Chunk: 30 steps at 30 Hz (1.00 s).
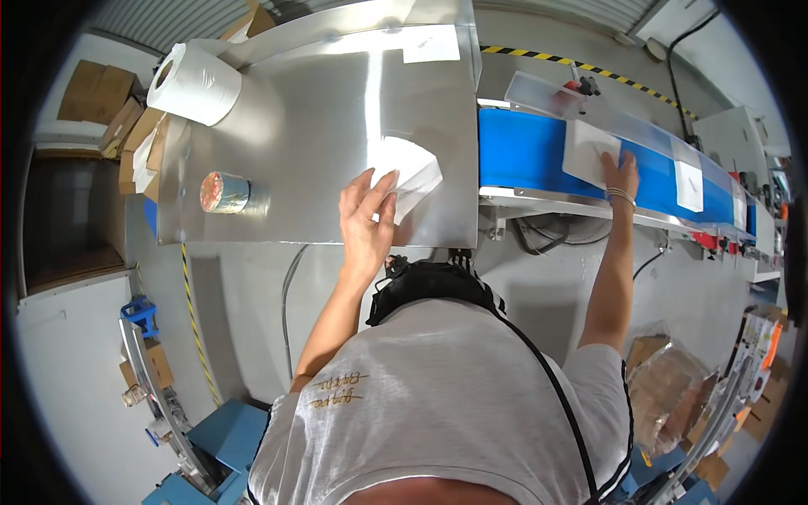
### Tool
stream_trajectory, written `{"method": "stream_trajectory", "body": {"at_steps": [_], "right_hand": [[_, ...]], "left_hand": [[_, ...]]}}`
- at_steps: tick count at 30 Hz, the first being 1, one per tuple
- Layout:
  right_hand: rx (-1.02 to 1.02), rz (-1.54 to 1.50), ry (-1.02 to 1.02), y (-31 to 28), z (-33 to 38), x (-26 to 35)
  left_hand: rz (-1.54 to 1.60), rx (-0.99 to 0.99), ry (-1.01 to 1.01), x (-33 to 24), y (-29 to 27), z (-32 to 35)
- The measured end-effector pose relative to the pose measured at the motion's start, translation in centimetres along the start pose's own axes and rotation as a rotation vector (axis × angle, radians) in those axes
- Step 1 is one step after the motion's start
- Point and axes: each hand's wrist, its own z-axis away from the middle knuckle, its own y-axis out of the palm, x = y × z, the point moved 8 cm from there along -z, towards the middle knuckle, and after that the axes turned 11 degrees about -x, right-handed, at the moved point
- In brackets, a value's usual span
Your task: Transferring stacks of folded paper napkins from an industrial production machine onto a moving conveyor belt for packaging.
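My left hand lies near the front edge of a steel table, fingers spread and resting on a white sheet or flat bag that lies partly folded on the metal. My right hand reaches out to the blue conveyor belt and presses flat on a white flat packet lying on it. A thin band circles my right wrist. Another white packet lies farther right on the belt.
A big roll of white film stands at the table's far left corner. A roll of tape lies on the table's left side. Cardboard boxes are stacked beyond the left edge. A clear guard runs along the conveyor.
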Motion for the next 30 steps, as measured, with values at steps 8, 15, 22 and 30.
{"method": "stream_trajectory", "body": {"at_steps": [8, 15, 22, 30], "right_hand": [[0.634, -0.784, -0.427, -4.5, 11.6, 23.3], [0.949, -0.963, -0.69, -3.3, 18.2, 32.9], [1.046, -1.255, 0.054, -0.1, 15.7, 24.0], [0.165, -0.391, 0.165, 0.1, 0.3, 1.5]], "left_hand": [[0.0, -0.001, -0.006, 0.3, -0.1, -0.1], [-0.024, 0.01, 0.069, -0.7, 0.1, -0.6], [-0.239, -0.021, 0.019, 0.3, -0.3, -1.8], [-0.34, 0.067, 0.073, -0.5, 0.8, -2.5]]}}
